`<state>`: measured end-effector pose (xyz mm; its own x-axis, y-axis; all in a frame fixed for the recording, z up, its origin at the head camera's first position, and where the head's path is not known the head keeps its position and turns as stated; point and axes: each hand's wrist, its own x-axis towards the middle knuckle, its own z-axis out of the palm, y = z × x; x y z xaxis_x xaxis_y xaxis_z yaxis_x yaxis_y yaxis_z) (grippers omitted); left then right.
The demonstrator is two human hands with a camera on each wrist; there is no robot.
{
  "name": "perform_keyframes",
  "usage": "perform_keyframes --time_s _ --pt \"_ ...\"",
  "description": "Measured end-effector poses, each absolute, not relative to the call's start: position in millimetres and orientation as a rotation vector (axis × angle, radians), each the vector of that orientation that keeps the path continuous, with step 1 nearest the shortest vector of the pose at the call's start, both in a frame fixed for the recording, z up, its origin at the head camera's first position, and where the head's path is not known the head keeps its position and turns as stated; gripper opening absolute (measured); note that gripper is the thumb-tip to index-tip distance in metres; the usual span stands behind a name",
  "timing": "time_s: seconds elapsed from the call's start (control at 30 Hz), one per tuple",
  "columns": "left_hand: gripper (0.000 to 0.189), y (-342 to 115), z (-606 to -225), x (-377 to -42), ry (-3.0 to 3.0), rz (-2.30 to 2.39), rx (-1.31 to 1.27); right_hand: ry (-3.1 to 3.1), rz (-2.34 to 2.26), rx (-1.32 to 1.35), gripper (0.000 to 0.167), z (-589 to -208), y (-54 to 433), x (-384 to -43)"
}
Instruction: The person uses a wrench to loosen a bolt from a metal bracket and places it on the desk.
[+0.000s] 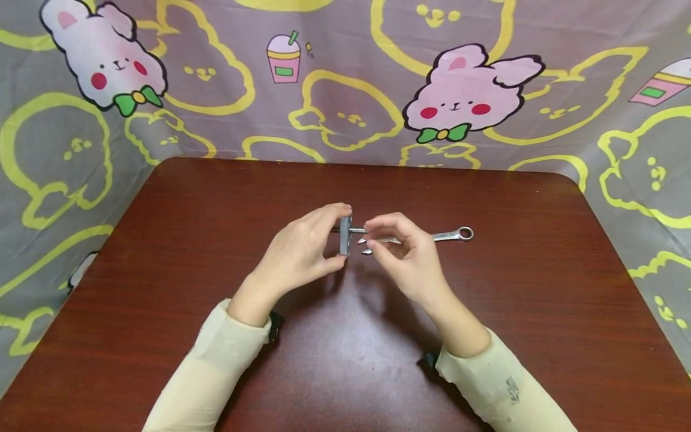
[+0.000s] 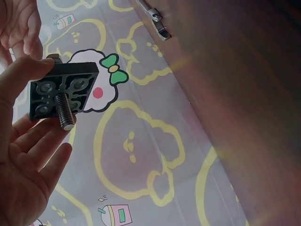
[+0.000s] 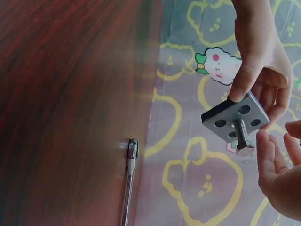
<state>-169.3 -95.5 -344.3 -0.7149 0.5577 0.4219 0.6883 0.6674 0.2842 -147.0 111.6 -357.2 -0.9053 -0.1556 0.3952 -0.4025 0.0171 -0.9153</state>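
Note:
My left hand [image 1: 299, 246] holds a small square plate [image 1: 345, 236] upright by its edges, thumb on one edge and fingers on the opposite one. In the right wrist view the plate's flat grey face has several round holes, and a hex bolt [image 3: 241, 133] passes through its middle. The bolt's threaded end [image 2: 65, 113] sticks out of the ribbed dark side in the left wrist view. My right hand [image 1: 407, 255] is beside the bolt's head, fingers bent loosely, with a gap between thumb and fingertips. In the right wrist view its fingertips [image 3: 264, 141] lie just off the head.
A silver combination wrench [image 1: 453, 236] lies on the dark red-brown table [image 1: 216, 198] behind my right hand, which hides its middle. Its ring end points right. A patterned cloth [image 1: 351, 36] hangs around the table's back and sides.

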Motion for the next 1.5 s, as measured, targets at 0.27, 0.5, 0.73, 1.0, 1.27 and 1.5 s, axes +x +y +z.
perform_keyframes --time_s 0.27,0.5,0.73,1.0,1.27,1.5 --pt "0.072 -98.1 -342.8 -168.2 -2.523 -0.603 -0.983 -2.188 1.992 0.369 0.023 -362.6 118.1 -149.4" --pt "0.070 -99.5 -343.9 -167.6 -2.421 -0.604 -0.987 -2.276 2.038 0.342 0.028 -367.5 115.3 -150.0" --pt "0.069 -100.3 -346.0 -166.9 -2.375 -0.617 -1.000 -2.219 2.104 0.286 0.029 -367.9 106.8 -154.2" --pt "0.071 -102.1 -347.6 -166.8 -2.376 -0.694 -1.030 -2.054 2.157 0.278 0.021 -367.7 100.9 -159.6" --pt "0.072 -104.7 -351.0 -169.0 -2.374 -0.875 -1.018 -2.068 2.113 0.298 0.026 -366.6 101.4 -157.2" --pt "0.073 -105.2 -351.0 -169.6 -2.374 -1.036 -1.001 -1.958 2.125 0.458 0.029 -366.1 104.9 -154.9"
